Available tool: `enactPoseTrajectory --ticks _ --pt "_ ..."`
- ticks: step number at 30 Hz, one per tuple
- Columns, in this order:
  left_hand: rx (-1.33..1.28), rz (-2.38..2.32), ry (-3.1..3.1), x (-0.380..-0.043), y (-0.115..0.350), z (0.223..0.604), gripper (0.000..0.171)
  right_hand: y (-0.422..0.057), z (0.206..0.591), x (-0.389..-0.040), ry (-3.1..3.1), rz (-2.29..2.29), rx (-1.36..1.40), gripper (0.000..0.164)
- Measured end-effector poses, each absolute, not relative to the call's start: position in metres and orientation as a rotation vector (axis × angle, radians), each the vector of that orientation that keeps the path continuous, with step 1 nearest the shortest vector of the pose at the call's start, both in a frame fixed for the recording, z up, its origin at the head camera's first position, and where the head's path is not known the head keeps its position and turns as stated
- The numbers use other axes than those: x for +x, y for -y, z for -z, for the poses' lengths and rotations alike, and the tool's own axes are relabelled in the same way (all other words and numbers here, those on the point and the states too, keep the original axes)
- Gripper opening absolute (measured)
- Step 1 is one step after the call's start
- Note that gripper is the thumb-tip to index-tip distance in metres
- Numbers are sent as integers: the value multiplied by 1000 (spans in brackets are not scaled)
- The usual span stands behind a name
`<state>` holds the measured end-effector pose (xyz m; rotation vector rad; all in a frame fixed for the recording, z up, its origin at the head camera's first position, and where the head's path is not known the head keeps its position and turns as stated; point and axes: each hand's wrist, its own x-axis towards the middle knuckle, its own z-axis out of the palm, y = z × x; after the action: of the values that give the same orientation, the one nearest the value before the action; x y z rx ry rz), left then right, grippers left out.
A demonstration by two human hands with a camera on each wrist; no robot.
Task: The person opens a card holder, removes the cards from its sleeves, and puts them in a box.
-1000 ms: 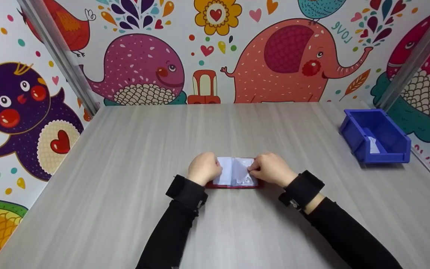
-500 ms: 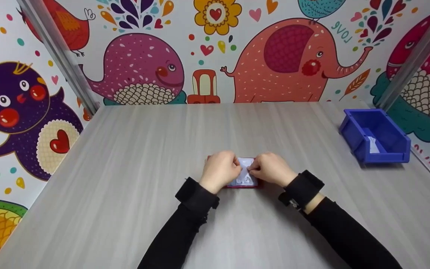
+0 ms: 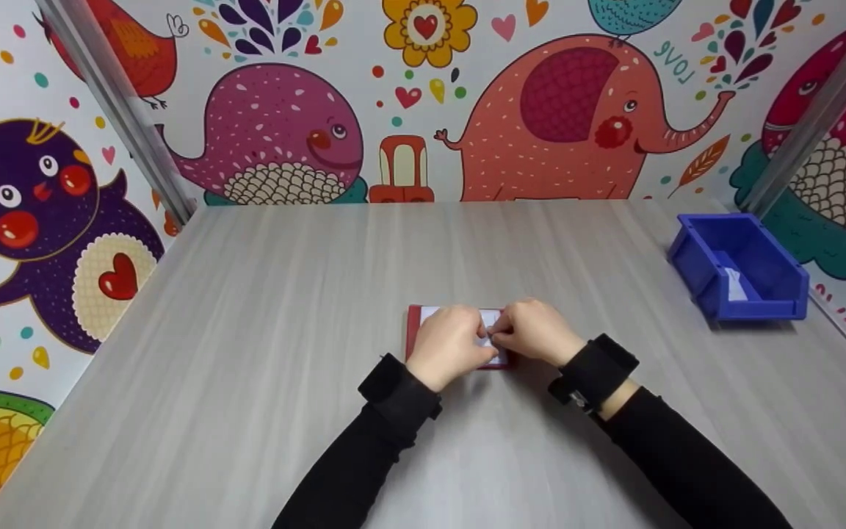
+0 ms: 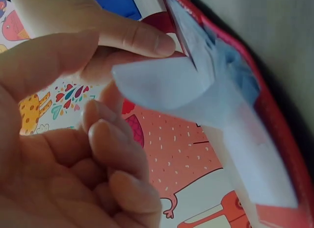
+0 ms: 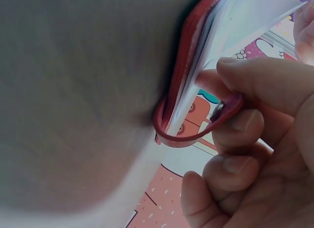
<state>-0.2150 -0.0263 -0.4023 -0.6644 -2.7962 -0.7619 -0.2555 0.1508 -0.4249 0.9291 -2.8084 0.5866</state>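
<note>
A red card holder (image 3: 414,330) with clear and whitish sleeve pages lies open on the table under both hands. My left hand (image 3: 452,342) hovers over its middle. In the left wrist view, a lifted sleeve page (image 4: 157,83) curls up beside the left index finger, while the thumb (image 4: 73,49) stands apart from it. My right hand (image 3: 537,330) pinches at the right edge of the holder; thumb and index finger meet the pages in the right wrist view. A red strap (image 5: 181,139) with a metal snap loops against the right fingers. The right fingertips partly hide the page edge.
A blue bin (image 3: 761,308) with a white piece inside stands at the right back of the table (image 3: 305,279). Walls with cartoon animals close off the back and sides.
My left hand has moved right, from the holder's left side to over its middle, its thumb now spread from the fingers. The red left cover has come into sight. My right hand stays put.
</note>
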Motion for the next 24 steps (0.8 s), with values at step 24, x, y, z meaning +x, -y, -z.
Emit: enactPoseTrajectory --ticks 24 --pt "-606 548 2806 -219 23 408 48 -152 426 -257 2811 -575 926 4"
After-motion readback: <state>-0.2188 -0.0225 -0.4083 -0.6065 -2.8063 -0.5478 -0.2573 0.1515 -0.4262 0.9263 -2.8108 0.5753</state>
